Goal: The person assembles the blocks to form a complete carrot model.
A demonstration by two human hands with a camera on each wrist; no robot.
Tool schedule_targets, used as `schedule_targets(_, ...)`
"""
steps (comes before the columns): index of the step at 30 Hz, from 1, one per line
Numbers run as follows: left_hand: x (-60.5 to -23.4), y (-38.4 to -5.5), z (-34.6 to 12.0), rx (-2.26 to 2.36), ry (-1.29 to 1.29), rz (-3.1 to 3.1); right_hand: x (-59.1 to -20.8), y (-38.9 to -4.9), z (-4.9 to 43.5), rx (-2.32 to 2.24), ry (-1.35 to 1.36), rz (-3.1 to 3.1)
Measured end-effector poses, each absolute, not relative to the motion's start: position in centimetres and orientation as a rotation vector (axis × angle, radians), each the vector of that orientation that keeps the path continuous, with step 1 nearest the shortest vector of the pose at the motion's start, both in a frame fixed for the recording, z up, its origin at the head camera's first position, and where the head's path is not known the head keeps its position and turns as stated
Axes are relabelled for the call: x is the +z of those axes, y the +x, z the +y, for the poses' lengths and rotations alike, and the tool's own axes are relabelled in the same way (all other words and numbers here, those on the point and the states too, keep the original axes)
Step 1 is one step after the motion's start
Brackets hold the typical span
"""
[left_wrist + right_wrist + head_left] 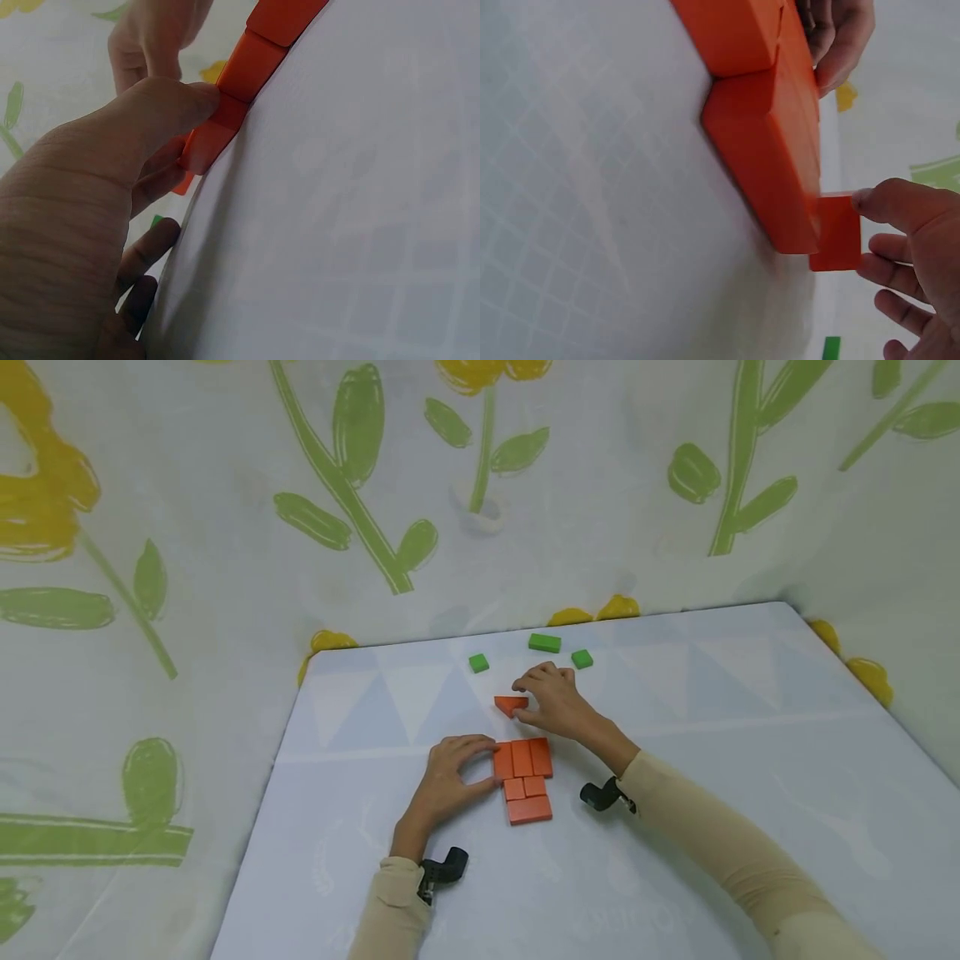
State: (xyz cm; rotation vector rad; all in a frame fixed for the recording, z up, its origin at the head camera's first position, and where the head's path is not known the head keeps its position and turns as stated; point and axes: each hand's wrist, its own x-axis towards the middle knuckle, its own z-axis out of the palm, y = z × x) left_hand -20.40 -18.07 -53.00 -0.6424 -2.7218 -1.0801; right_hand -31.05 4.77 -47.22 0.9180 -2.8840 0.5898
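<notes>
Several orange wooden blocks lie edge to edge on the table: upright rectangles point(522, 758) in a row on top, two small blocks point(525, 787) below them, and a wide rectangle point(529, 810) at the bottom. My left hand point(448, 781) holds the leftmost upright block point(503, 762) between thumb and index finger. Above the group, my right hand point(552, 699) pinches an orange triangular block point(508, 703), its long side facing away from me. In the right wrist view, the thumb and a finger of the right hand point(922, 247) touch opposite edges of this triangular block point(836, 232).
Toward the table's far edge lie a green rectangular block point(544, 642) and two small green blocks, one to the left point(478, 663) and one to the right point(582, 658). A pale cloth with a plant print point(225, 568) hangs behind the white patterned table point(750, 777).
</notes>
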Motion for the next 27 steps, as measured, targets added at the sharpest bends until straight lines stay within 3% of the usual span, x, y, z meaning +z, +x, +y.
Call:
schedule_targets(13,-52.9,-20.3,-18.1,-1.048,-0.660,-2.711,-47.6,-30.8,4.7,0.601,0.948,-2.836)
schedule_targets(27,-52.9,-20.5,-18.1,-1.024,-0.643,-2.752,-44.6,-25.3,7.5,0.749,1.059,-2.673)
